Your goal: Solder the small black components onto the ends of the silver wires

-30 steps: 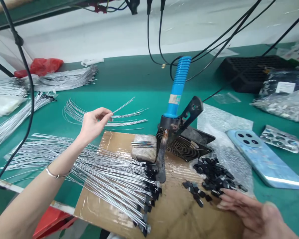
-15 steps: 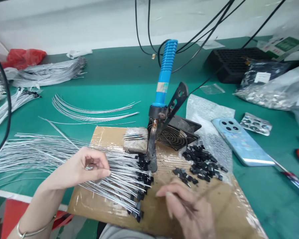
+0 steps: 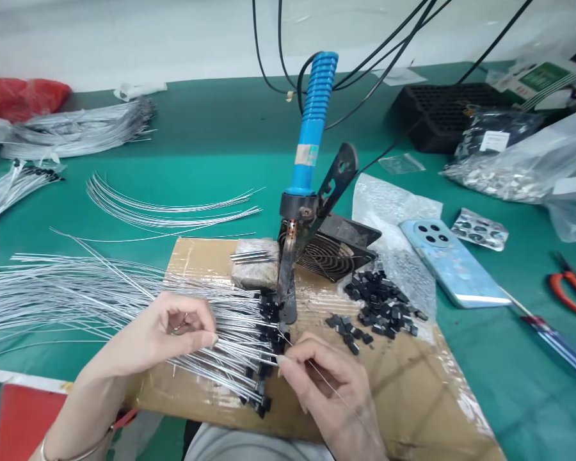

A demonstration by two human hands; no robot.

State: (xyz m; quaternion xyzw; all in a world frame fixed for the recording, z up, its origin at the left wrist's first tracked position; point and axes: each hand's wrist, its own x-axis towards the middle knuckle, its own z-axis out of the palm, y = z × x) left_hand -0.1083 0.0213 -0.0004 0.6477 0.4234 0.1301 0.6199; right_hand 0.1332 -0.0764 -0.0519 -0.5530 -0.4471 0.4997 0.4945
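My left hand (image 3: 170, 330) pinches a thin silver wire (image 3: 100, 262) that runs up and to the left, above a fan of silver wires with black end pieces (image 3: 211, 333) on the cardboard sheet (image 3: 403, 397). My right hand (image 3: 329, 384) is closed in a pinch near the wire ends, with a fine wire running back across it. The blue-handled soldering iron (image 3: 312, 128) stands tilted in its black stand (image 3: 338, 176), tip down just beyond both hands. A heap of small black parts (image 3: 381, 307) lies to the right of the tip.
A light blue phone (image 3: 448, 262) lies on bubble wrap at the right, red-handled cutters (image 3: 573, 288) further right. Loose curved wires (image 3: 168, 211) and wire bundles (image 3: 77, 131) lie on the green mat at the left. A black tray (image 3: 441, 109) and bags of parts sit at the back right.
My left hand came down from the loose wires at the back with one wire to the fan on the cardboard. My right hand moved left from the black parts and closed into a pinch.
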